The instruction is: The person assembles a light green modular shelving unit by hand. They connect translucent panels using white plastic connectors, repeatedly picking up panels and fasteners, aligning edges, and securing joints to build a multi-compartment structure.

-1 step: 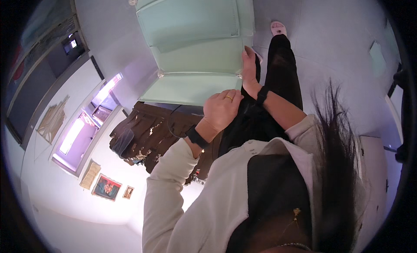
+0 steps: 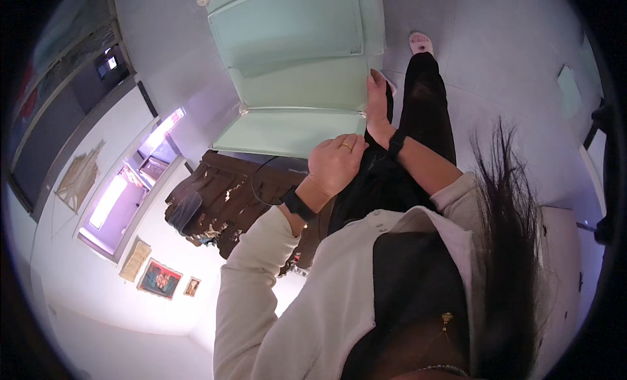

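Observation:
A pale green fabric-like piece [image 2: 300,89] spreads before me in folded sections. One section bears a stitched, pocket-like panel [image 2: 287,27]. My left hand [image 2: 333,163], with a gold ring and a black wristband, is closed at the near right corner of the piece. Its fingers are bent and pressed together, and their tips are hidden. My right hand [image 2: 377,109], also with a black wristband, lies along the right edge. Its fingers are stretched out straight against the side. Small whitish corner knobs [image 2: 243,109] show along the fold.
Left of my lap stands a brown, worn-looking covered piece of furniture [image 2: 228,197] with a thin dark cable [image 2: 253,184]. Two framed pictures [image 2: 159,279] hang on the white wall beside a window opening [image 2: 110,200]. My feet in pink slippers [image 2: 421,42] rest on the grey floor [image 2: 496,73].
The whole view has shifted very slightly. Both hands keep the same places on the green piece.

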The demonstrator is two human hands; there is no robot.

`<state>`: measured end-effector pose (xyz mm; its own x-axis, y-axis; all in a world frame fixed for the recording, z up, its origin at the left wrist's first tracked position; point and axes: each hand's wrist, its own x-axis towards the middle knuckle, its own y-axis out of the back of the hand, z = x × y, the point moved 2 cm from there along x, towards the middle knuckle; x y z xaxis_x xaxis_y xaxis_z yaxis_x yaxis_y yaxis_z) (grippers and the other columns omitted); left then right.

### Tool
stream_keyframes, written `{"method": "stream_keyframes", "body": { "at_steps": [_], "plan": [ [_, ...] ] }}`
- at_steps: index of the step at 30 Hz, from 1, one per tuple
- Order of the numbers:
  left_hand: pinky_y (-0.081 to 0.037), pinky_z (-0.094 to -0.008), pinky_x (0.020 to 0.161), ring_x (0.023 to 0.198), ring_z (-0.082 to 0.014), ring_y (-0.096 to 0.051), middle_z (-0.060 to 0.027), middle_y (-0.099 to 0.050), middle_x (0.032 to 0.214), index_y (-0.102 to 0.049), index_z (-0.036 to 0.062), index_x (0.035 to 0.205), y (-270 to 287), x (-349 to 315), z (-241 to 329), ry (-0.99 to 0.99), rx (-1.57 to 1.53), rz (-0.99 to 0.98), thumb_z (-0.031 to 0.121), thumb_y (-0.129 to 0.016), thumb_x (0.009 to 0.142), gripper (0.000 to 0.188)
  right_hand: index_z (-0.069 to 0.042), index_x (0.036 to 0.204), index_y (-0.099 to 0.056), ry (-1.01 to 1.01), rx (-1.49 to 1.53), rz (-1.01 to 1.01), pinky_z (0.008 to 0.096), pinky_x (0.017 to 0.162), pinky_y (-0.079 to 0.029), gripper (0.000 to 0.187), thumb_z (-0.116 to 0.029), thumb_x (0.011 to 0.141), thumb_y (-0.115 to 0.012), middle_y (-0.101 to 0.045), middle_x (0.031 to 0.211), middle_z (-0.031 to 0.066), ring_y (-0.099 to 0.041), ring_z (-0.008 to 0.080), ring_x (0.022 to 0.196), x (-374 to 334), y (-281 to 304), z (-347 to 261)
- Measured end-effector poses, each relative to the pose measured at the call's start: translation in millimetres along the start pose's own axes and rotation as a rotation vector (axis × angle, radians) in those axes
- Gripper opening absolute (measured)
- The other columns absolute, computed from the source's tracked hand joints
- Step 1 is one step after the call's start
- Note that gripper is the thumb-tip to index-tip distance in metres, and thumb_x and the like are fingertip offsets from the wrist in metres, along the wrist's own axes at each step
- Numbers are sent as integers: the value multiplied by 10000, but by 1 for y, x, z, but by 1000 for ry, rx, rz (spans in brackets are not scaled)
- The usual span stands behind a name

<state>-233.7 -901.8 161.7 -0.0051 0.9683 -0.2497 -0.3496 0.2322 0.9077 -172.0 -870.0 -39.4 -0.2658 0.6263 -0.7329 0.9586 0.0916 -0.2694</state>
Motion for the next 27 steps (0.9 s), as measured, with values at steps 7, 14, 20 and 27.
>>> {"method": "stream_keyframes", "body": {
  "at_steps": [7,14,20,27],
  "plan": [
    [-507,-296,613,766,-172,-654,-24,-658,819,-615,98,836,0,-3,0,17,-3,-38,187,-647,793,104,102,1247,-429,29,-13,-38,312,943,-366,560,-354,923,-440,-533,1142,176,-493,232,1055,-5,-7,-16],
    [-502,-323,620,744,-180,-642,-24,-640,770,-582,112,766,-6,-6,-2,9,-8,-59,194,-619,797,95,73,1152,-495,4,-4,-2,310,880,-379,467,-331,928,-426,-545,1054,135,-487,209,958,-8,-11,-20],
    [-498,-330,615,749,-198,-640,-33,-640,760,-595,129,740,-9,-11,1,51,56,-122,233,-594,816,128,73,1119,-509,132,-58,2,336,893,-369,456,-334,926,-433,-542,1038,168,-493,254,953,1,-10,-9],
    [-505,-347,719,815,-221,-638,-43,-657,835,-627,108,821,14,-6,7,102,30,-128,278,-603,828,172,0,1166,-517,58,-590,-237,315,866,-418,409,-342,941,-489,-572,1074,78,-521,166,995,38,41,-43]
  ]
}}
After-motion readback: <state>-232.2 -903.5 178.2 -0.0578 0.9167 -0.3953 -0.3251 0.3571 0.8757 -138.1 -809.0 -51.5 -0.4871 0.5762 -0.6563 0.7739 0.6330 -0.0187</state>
